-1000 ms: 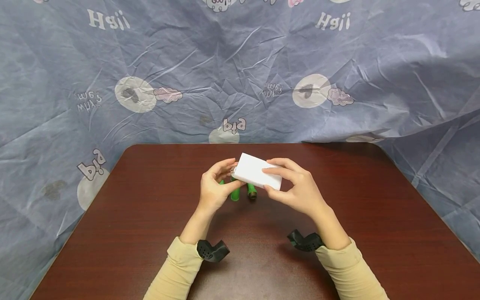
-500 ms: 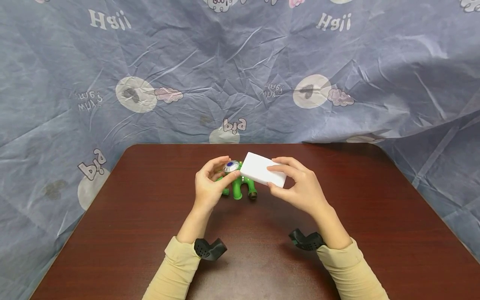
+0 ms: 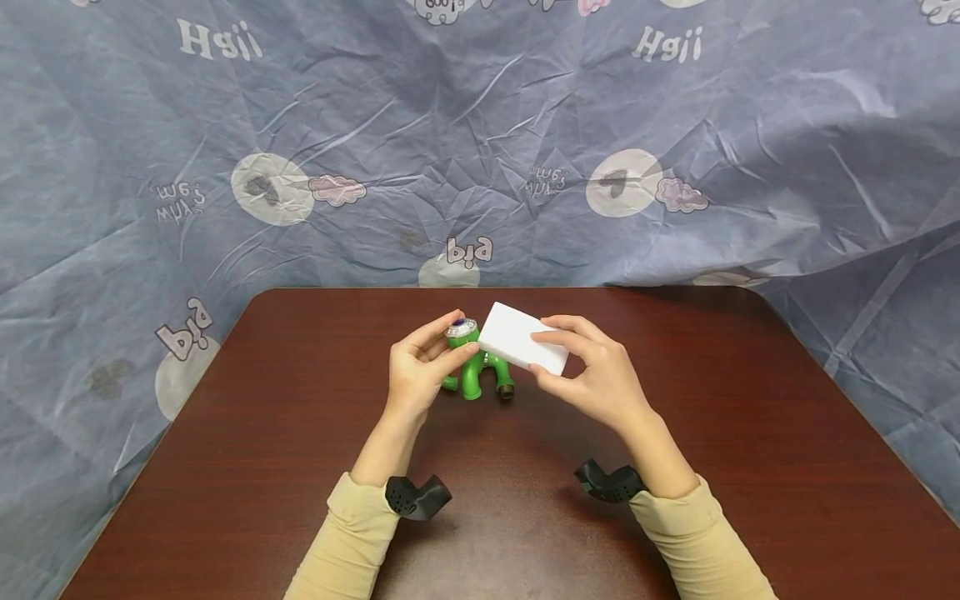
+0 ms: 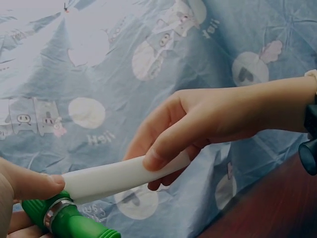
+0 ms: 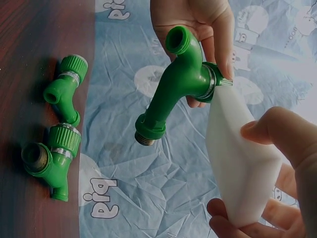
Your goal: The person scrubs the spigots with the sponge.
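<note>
My left hand (image 3: 423, 354) grips a green tap (image 5: 178, 89) by its ribbed knob, thumb on the near side. The knob has a silver top with a blue centre in the head view. In the right wrist view the tap's open spout and threaded brass end point away from the hand. My right hand (image 3: 596, 375) pinches a white rectangular sponge (image 3: 521, 337) between thumb and fingers. One end of the sponge lies against the tap's knob, close to my left thumb (image 4: 39, 186). Part of the tap is hidden behind the sponge and fingers.
Two more green taps, an upper one (image 5: 67, 91) and a lower one (image 5: 59, 161), rest on the dark red-brown table (image 3: 262, 433), seen in the right wrist view. A patterned blue-grey cloth (image 3: 480, 133) hangs behind the table's far edge.
My left hand has shifted slightly left, and the tap's silver knob top, mostly covered earlier, has come into view and tilted. The sponge has moved a little right, then slightly back.
</note>
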`<state>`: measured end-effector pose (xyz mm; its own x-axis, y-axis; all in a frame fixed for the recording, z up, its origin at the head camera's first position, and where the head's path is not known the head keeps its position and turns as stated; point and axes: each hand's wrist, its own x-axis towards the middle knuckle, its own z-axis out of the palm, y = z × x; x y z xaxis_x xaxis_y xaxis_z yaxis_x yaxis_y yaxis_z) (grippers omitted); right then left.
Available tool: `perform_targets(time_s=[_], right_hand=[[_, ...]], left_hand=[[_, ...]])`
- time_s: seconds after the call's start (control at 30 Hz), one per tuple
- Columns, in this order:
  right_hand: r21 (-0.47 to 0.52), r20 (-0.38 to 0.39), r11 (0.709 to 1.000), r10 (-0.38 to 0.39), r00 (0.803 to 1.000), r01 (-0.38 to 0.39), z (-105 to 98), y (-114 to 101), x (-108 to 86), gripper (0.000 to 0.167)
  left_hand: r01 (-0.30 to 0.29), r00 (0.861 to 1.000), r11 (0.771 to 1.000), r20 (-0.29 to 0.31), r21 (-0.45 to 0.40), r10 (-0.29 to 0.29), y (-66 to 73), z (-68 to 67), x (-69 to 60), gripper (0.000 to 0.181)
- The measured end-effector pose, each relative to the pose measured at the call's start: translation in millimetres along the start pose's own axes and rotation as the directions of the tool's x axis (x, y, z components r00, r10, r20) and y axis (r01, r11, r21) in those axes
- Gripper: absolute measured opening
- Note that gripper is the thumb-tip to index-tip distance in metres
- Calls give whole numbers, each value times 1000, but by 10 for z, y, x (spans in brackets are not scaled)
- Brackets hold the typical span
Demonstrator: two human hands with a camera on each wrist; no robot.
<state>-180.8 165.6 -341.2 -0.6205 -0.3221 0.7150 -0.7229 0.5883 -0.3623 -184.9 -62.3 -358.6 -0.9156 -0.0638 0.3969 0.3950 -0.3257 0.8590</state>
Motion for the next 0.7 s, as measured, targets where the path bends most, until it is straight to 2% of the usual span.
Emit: perform_targets(time_s=[0.23,0.37,0.5,0.6,0.7], right_hand=[[1,-21,1000,1,1000,-1,-11,12,3,31],[4,-28,1000,-2,1000,2,-19,24,6,31],[6,-30,1000,-1,1000,2,-27,31,8,31],[10,-30,1000,-1,1000,1,-33,31,6,32],[12,-26,1000,-2,1000,2,-35,31,6,32]], left_hand=[[30,996,1000,86,-8,-29,29,-40,4,47],[22,992,1000,121,-22,-20,36,-57,10,47],[45,988,999,146,-30,-41,43,-73,16,51],[78,983,997,170,-7,-76,44,-93,19,55],[88,976,994,196,64,-99,40,-114,20,54]])
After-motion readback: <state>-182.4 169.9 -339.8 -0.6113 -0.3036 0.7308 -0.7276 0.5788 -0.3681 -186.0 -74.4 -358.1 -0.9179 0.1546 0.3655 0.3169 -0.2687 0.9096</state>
